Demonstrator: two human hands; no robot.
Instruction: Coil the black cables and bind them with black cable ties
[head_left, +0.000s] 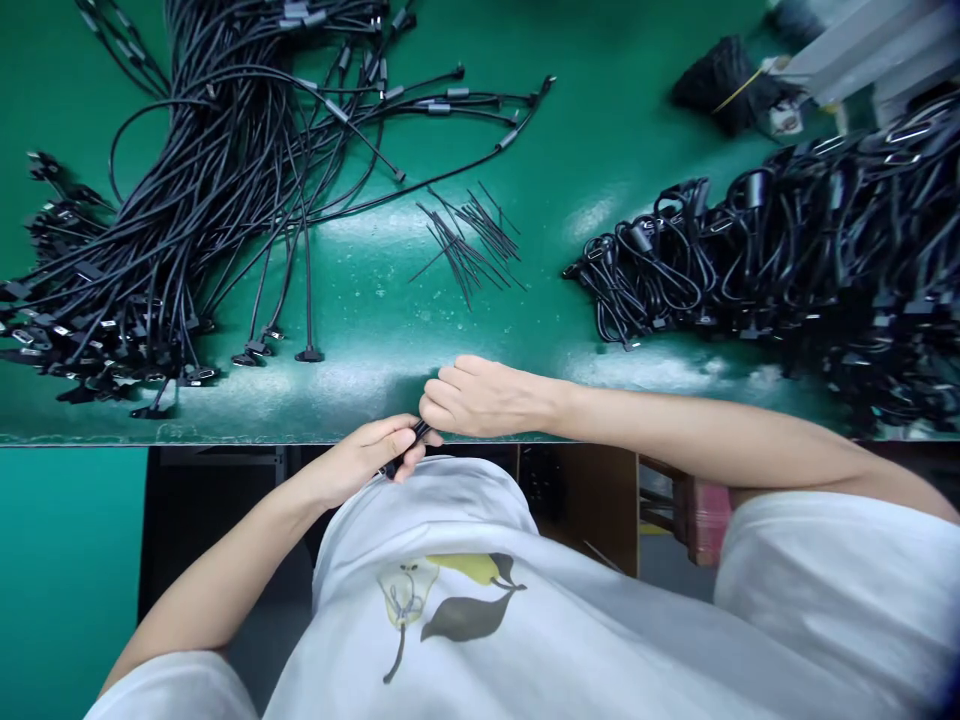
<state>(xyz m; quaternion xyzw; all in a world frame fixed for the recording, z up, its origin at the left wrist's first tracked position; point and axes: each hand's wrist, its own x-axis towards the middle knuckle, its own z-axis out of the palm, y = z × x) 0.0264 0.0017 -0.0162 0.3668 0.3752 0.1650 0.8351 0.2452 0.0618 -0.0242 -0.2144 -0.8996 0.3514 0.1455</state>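
Counter (570,180): one. Left hand (394,445) plus right hand (469,397): two. Held cable bundle (421,430): one. Uncoiled cable pile (210,180): one. Coiled cable pile (750,260): one. Individual cables: overlapping, uncountable. Thin strips (459,250): many, overlapping. Yellow-banded bundle (716,85): one.

Green tabletop (577,130), brown panel (611,505), reddish block (709,522)

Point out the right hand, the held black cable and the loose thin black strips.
Right hand (471,396): head view, back of the hand.
Black cable (421,430): head view, short exposed stretch.
Thin black strips (460,250): head view, middle of the scatter.
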